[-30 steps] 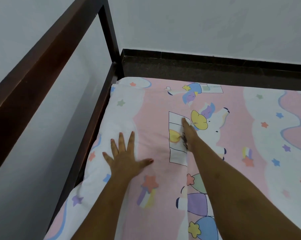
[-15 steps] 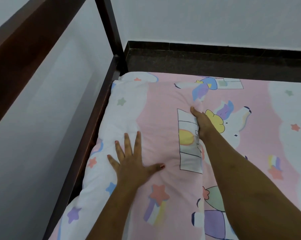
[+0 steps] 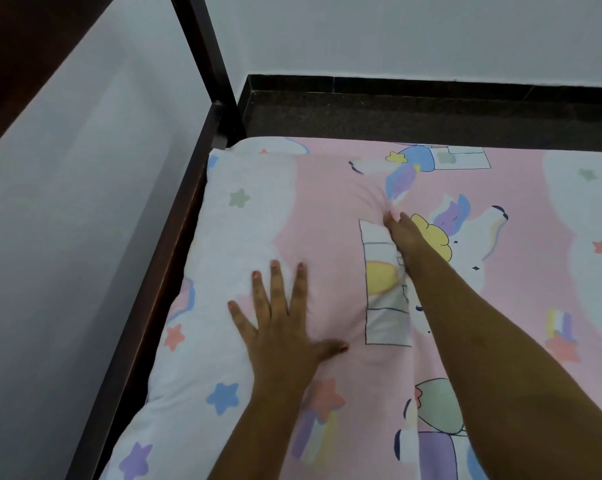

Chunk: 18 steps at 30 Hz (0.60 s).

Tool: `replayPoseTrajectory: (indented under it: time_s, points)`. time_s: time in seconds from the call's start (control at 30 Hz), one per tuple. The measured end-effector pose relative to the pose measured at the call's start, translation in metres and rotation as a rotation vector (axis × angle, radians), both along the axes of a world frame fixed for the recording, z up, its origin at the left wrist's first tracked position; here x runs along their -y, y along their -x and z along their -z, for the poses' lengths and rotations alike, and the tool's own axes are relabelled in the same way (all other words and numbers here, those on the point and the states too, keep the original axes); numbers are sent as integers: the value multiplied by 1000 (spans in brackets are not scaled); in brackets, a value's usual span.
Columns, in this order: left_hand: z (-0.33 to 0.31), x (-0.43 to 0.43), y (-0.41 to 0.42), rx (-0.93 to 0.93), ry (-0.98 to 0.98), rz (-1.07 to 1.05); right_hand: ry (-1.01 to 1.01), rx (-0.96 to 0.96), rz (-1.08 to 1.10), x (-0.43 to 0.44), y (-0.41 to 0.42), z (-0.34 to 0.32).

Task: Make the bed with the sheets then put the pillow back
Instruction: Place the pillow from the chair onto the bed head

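Head view: I see the left hand [image 3: 285, 323] spread flat on the sheet [image 3: 327, 188], which reaches the frame [image 3: 169, 258] corner; the right hand [image 3: 401, 237] meets bunched fabric fingertips first, pinching or pushing I cannot tell.

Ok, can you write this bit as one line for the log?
step: smoothing sheet | left hand: flat, fingers spread, pressing sheet | right hand: fingertips at bunched wrinkles, pinch or push unclear

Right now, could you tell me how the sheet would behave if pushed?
The sheet is probably floppy: it creases ahead of the right hand. Likely thin and light, as it dimples around the flat left hand.
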<state>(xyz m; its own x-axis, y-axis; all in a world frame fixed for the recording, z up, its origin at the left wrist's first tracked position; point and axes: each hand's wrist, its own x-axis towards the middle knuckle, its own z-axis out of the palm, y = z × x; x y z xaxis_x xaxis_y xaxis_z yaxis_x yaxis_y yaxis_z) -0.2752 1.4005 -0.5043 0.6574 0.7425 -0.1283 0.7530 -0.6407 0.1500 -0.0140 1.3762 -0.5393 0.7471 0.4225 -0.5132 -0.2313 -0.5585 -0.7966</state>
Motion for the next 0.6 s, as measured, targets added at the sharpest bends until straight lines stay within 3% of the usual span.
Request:
replayPoseTrajectory:
  time_s: [0.13,0.2,0.27,0.37,0.5,0.6]
  points:
    - [-6,-9,-13,-56,72,54,167,93,109,3,5,15]
    - [-19,-29,5,119,69,-74,143,308,164,-3,9,0]
    - [-38,-52,39,356,-63,-336,155,450,30,-9,7,-9]
    - [-39,-70,84,466,167,-637,184,256,-146,-10,8,-12]
    - [-30,-71,84,455,437,-610,233,151,-106,-6,17,-6]
    - [-52,-65,72,610,367,-502,247,165,-81,-6,18,0]
